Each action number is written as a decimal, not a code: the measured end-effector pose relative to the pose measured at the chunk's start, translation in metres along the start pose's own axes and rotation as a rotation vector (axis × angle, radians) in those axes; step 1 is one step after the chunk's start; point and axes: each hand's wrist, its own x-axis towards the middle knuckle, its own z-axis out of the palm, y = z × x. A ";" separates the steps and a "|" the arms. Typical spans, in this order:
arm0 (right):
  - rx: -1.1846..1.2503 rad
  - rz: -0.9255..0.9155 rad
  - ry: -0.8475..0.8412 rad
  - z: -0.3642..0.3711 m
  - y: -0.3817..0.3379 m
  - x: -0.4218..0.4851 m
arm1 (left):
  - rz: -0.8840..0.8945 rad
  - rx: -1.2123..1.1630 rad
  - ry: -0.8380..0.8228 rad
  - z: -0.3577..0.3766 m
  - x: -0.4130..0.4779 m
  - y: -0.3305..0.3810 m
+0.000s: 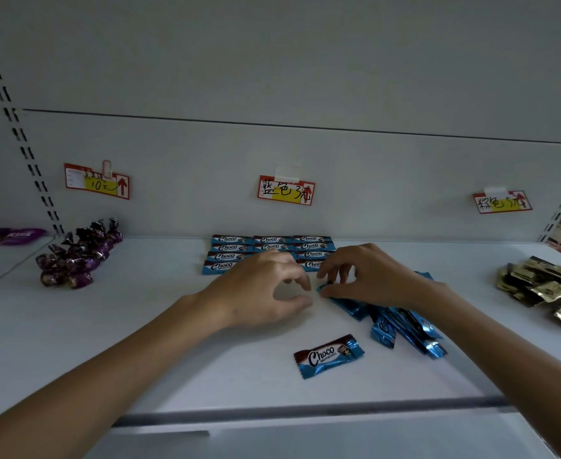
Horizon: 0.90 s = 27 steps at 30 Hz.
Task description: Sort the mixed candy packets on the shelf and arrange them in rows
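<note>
White shelf (140, 326), grey back panel, price tags (285, 190). Blue packets: rows (229, 248) at the back, partly hidden by hands; loose pile (405, 323) at right; single packet (328, 356) in front. Gold packets (544, 286) – cut off at right. Right hand (365, 276) pinches the pile's top packet; left hand (262, 286) curled beside it – contact unclear.

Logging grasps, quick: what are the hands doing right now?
Left hand: open, fingers loosely curved, holding nothing.
Right hand: pinching a blue packet.

Worn on the head, close in, looking forward and down across the white shelf (123, 293) toward its back panel (371, 160) at 12 o'clock. Wide-angle, bowing the slotted upright (24, 144) at 10 o'clock. Takes in left hand (259, 289) and right hand (368, 276) mid-frame, arms entering from 7 and 5 o'clock.
</note>
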 end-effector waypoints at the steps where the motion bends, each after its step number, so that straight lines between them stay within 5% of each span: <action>1: 0.009 0.002 0.001 0.000 0.000 0.001 | -0.002 -0.002 -0.021 0.001 0.000 0.003; 13: 0.036 0.086 -0.102 -0.009 0.001 -0.007 | 0.075 -0.037 -0.228 0.004 -0.005 0.020; 27: 0.116 -0.033 0.084 -0.004 -0.009 0.001 | -0.071 -0.042 0.004 -0.009 -0.011 -0.016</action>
